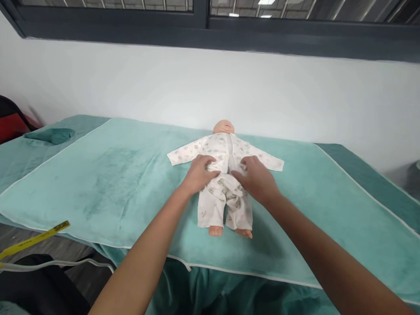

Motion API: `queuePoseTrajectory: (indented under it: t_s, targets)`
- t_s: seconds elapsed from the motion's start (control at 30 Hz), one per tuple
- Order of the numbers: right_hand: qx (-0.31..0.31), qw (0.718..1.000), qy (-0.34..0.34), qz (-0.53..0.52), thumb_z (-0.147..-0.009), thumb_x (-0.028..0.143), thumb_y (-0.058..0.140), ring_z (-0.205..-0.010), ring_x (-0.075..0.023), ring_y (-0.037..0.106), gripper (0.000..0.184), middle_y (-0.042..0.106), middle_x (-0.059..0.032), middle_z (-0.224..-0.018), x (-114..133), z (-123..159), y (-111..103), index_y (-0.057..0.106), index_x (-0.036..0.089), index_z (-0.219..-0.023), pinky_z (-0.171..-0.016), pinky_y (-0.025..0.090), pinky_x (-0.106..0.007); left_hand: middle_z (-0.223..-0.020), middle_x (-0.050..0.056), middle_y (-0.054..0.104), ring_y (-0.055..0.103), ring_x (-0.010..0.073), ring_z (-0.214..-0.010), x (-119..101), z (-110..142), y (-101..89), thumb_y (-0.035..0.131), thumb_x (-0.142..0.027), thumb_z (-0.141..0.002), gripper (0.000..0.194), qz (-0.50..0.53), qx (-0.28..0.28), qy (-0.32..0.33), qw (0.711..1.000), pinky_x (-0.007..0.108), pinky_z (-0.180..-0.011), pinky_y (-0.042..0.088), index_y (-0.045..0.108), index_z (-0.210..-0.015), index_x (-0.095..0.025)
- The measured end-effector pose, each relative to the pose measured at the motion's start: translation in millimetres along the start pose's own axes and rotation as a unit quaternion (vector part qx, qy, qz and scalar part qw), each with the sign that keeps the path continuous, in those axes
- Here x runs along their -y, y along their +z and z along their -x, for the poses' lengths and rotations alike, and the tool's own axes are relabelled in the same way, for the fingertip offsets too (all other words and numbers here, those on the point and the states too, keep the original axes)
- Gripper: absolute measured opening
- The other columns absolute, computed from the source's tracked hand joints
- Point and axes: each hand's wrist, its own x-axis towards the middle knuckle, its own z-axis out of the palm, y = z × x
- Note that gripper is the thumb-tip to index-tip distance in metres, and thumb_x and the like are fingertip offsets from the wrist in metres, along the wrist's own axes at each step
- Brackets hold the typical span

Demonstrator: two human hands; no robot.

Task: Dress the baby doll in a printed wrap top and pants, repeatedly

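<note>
Doll: here's the doll (224, 127), face up and arms spread wide, midway along the teal cover (138, 183), its head right by the back edge and its feet pointing to the front edge.
Clothes: a white printed top (213, 144) with sleeves stretched out to both sides, and printed trousers (211, 205) reaching down to the bare feet.
Left hand: the left hand (200, 173) is down at the doll's waist, fingers curved over the cloth, thumb apart from them; whether any fabric is pinched, I cannot tell.
Right hand: and the right hand (256, 177) mirrors it on the other side, fingers bent, thumb reaching inward; its hold on the cloth cannot be made out either.
Side room: a broad stretch of cover runs out from the left sleeve, a narrower one from the right sleeve to the white piping (364, 194).
Front edge: a strip of cover lies between feet and edge, dark teal fabric (203, 291) hanging below; off the front left corner, a yellow strip (34, 240) and a white cable (59, 263).
Back edge: white wall (138, 83) close behind, dark window frame (131, 30) above.
</note>
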Motion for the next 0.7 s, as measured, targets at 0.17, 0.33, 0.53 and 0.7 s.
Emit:
queuePoseTrajectory:
  t_s: [0.17,0.33,0.53,0.7]
  targets:
    - [0.044,0.996,0.005,0.079,-0.091,0.035,0.050,-0.077,-0.0218,0.056,0.016,0.057,-0.0106,-0.093,2,-13,14,0.048,0.020,-0.088,-0.057,0.034,-0.029,-0.103,0.010,0.061,0.053,0.0287,-0.106,-26,-6,11.3,0.065,-0.022,-0.078,0.018,-0.248,0.022,0.012,0.968,0.041,-0.087,0.043,0.060,-0.096,-0.021]
    - [0.010,0.982,0.111,-0.156,-0.088,0.038,0.049,-0.065,-0.0170,0.056,0.021,0.056,-0.0017,-0.071,-34,-21,5,0.046,0.022,-0.075,-0.056,0.041,-0.028,-0.080,0.004,0.063,0.057,0.0208,-0.083,-15,-13,1.6,0.058,-0.024,-0.082,0.007,-0.130,-0.038,-0.021,0.991,0.034,-0.076,0.043,0.058,-0.077,-0.020]
    - [-0.077,0.922,0.293,-0.239,-0.078,0.039,0.055,-0.060,-0.0174,0.057,0.020,0.059,-0.0031,-0.068,-123,3,5,0.052,0.020,-0.077,-0.059,0.050,-0.033,-0.070,0.001,0.057,0.054,0.0143,-0.066,48,-3,-43.8,0.055,-0.027,-0.076,0.010,0.124,-0.245,-0.208,0.939,0.028,-0.061,0.046,0.056,-0.073,-0.017]
    - [-0.109,0.962,0.179,-0.175,-0.076,0.038,0.058,-0.081,-0.0212,0.060,0.021,0.065,-0.0086,-0.094,-107,18,11,0.059,0.020,-0.088,-0.077,0.048,-0.037,-0.080,0.001,0.060,0.056,0.0137,-0.072,60,16,-42.4,0.056,-0.025,-0.074,0.014,0.123,-0.261,-0.187,0.939,0.027,-0.068,0.048,0.060,-0.085,-0.019]
